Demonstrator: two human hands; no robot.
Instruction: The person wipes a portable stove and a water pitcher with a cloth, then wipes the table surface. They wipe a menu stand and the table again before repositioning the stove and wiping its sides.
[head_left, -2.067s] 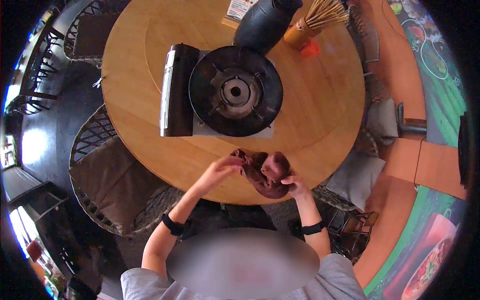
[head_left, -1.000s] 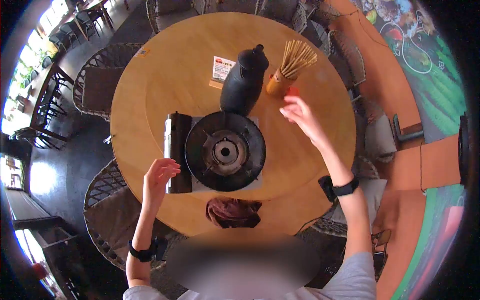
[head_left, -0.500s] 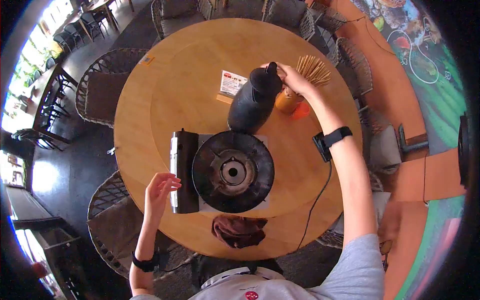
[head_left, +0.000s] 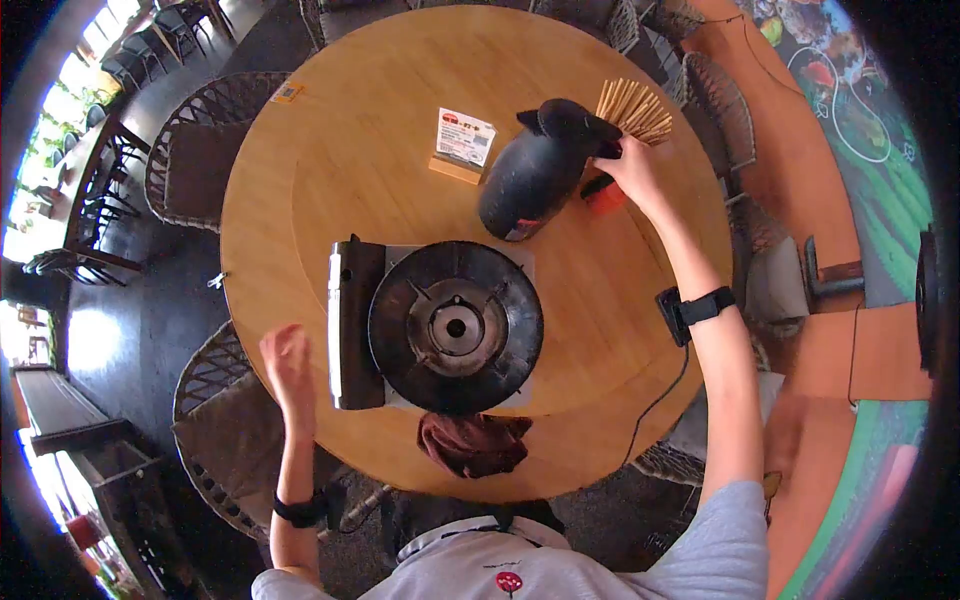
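At the far right of the table, my right hand (head_left: pixel 630 170) grips the handle of a black thermos jug (head_left: pixel 530 185). The jug leans, its top toward the upper right. Close behind my right hand are many thin wooden chopsticks (head_left: pixel 635 112), their holder mostly hidden by the jug and hand. A red-orange object (head_left: pixel 604 197) lies just below that hand. In front of me stands a portable gas stove (head_left: pixel 357 320) with a round black burner top (head_left: pixel 455 385). My left hand (head_left: pixel 287 362) hangs left of the stove, apart from it, its fingers smeared by motion.
A crumpled dark brown cloth (head_left: pixel 472 445) lies at the near side of the round wooden table (head_left: pixel 270 230). A white sign card (head_left: pixel 463 137) in a wooden stand (head_left: pixel 456 169) is left of the jug. Woven chairs (head_left: pixel 200 150) surround the table.
The jug's top has swung right and it now leans differently, with my right hand on its handle lower and further right. My left hand has moved left, away from the stove.
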